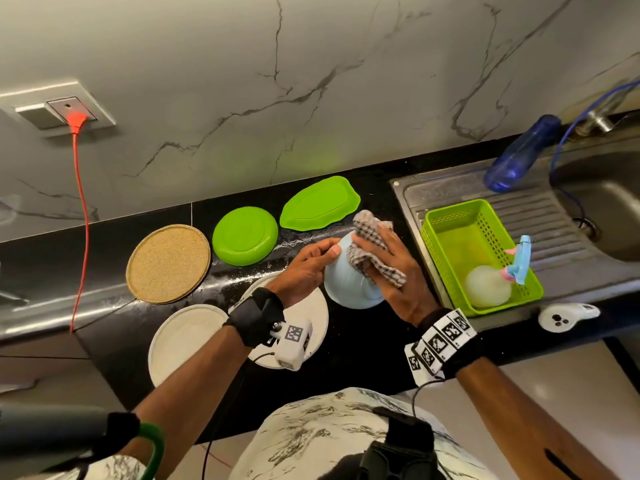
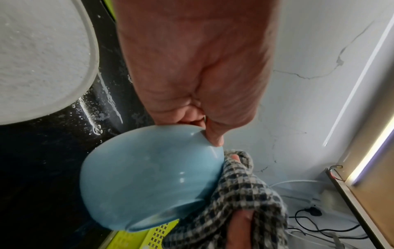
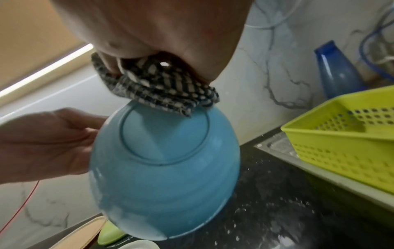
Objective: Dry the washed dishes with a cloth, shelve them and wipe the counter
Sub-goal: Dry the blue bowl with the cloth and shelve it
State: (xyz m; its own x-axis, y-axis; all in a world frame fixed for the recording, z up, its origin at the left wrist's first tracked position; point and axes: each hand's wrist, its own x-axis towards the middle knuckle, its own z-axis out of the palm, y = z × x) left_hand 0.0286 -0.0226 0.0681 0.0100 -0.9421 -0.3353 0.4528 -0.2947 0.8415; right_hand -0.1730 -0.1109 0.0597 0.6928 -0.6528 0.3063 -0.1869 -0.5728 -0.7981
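My left hand [image 1: 325, 252] grips a light blue bowl [image 1: 349, 285] by its rim and holds it tilted, bottom up, above the black counter. My right hand [image 1: 388, 265] holds a checked cloth [image 1: 369, 237] and presses it against the bowl's base. In the left wrist view the left hand's fingertips [image 2: 213, 134] pinch the rim of the bowl [image 2: 149, 176], with the cloth [image 2: 241, 193] at its right. The right wrist view shows the cloth [image 3: 162, 91] bunched in my right hand [image 3: 170, 33] on the foot ring of the bowl [image 3: 166, 168].
On the wet counter [image 1: 242, 275] lie a round green plate [image 1: 245, 236], a green leaf-shaped dish [image 1: 318, 204], a cork mat [image 1: 168, 264] and two white plates [image 1: 187, 337]. A green basket [image 1: 450, 230] holding a spray bottle [image 1: 491, 285] sits on the drainboard. A blue bottle [image 1: 519, 154] stands behind it.
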